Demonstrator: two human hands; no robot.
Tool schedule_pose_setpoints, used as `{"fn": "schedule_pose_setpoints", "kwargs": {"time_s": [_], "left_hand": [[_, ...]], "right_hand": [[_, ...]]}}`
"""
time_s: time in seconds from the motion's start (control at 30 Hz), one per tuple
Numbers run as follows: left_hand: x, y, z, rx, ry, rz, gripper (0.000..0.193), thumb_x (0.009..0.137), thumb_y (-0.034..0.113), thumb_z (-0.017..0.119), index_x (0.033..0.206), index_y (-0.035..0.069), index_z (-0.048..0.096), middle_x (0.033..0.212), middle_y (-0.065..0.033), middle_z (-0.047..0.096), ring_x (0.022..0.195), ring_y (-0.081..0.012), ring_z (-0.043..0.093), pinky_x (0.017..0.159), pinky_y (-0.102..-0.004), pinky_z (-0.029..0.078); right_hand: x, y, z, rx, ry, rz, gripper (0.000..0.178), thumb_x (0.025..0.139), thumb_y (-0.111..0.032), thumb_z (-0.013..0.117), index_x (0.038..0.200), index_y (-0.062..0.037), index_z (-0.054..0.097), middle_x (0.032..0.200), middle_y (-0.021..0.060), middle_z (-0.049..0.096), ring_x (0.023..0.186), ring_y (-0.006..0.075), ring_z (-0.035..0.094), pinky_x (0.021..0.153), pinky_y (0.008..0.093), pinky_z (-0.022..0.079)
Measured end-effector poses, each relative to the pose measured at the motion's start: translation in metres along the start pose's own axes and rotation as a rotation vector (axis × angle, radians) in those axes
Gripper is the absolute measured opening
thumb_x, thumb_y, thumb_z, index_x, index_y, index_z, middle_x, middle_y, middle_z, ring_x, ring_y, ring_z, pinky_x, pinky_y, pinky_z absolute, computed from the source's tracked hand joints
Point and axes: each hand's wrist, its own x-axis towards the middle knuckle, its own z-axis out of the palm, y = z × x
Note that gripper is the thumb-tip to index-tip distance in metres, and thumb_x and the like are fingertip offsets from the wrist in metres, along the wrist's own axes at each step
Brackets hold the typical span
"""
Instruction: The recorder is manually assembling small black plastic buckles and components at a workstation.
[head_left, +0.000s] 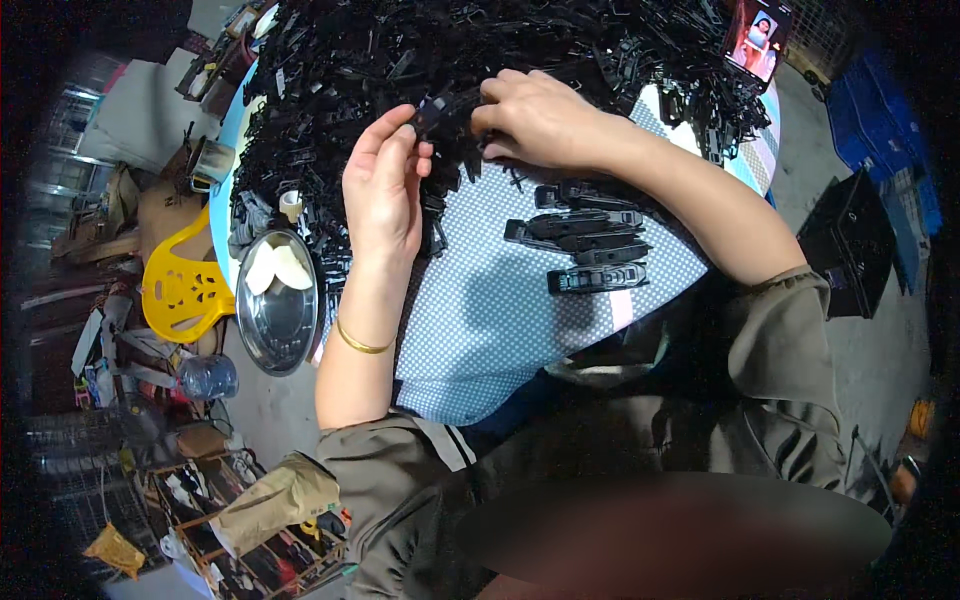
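Observation:
Between the thumb and fingers of my left hand (382, 185) is a small black plastic part (432, 112), held at the near edge of a big heap of black plastic pieces (340, 70). Close to its right, my right hand (535, 115) has its fingers curled down against the dark heap. What those fingers grip is hidden among the black pieces. Below the right forearm, several long black clip-like parts (590, 240) lie roughly side by side on a dotted blue-white cloth (465, 320).
A clear oval dish (278, 345) with pale pieces stands left of my left forearm, with a tape roll (291, 203) beyond it. A yellow plastic chair (165, 275) is at the left. At the far right stand a lit phone (757, 42) and, off the table, blue crates (875, 125).

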Motion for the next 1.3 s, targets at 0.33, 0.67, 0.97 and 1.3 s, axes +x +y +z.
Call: {"fn": "schedule_pose_setpoints", "kwargs": {"time_s": [0.33,0.67,0.97,1.3], "left_hand": [[0.003,0.000,0.001,0.096,-0.012,0.011,0.024,0.083,0.003,0.052,0.105,-0.006,0.051,0.073,-0.0057,0.057,0.058,-0.0076,0.051,0.053,-0.0167,0.043],[-0.001,-0.013,0.008,0.118,-0.059,-0.030,0.028,0.084,0.001,0.046,0.110,-0.007,0.044,0.087,-0.0150,0.058,0.076,-0.0175,0.062,0.069,-0.0234,0.051],[-0.004,-0.017,0.014,-0.044,-0.168,-0.200,0.026,0.087,0.004,0.044,0.111,-0.007,0.043,0.098,-0.0165,0.056,0.090,-0.0225,0.059,0.081,-0.0279,0.050],[-0.004,-0.018,0.012,-0.109,-0.194,-0.184,0.025,0.088,0.005,0.041,0.110,-0.008,0.041,0.092,-0.0145,0.056,0.082,-0.0188,0.060,0.077,-0.0265,0.051]], "right_hand": [[-0.001,0.034,-0.015,0.849,0.039,0.289,0.014,0.081,-0.016,0.058,0.088,-0.0034,0.058,0.085,0.0006,0.061,0.079,0.0071,0.054,0.070,0.0221,0.043],[-0.005,0.009,-0.036,1.053,0.010,0.314,0.037,0.087,-0.029,0.047,0.120,-0.0132,0.049,0.084,0.0002,0.060,0.076,0.0044,0.053,0.059,0.0168,0.039],[-0.004,0.000,-0.028,1.224,0.289,0.054,0.033,0.084,-0.007,0.052,0.117,-0.0047,0.049,0.100,0.0055,0.054,0.092,0.0146,0.055,0.083,0.0259,0.042],[-0.005,-0.005,-0.026,0.733,0.281,0.012,0.019,0.078,-0.002,0.055,0.096,-0.0022,0.061,0.100,0.0077,0.054,0.093,0.0150,0.053,0.077,0.0242,0.043]]}}
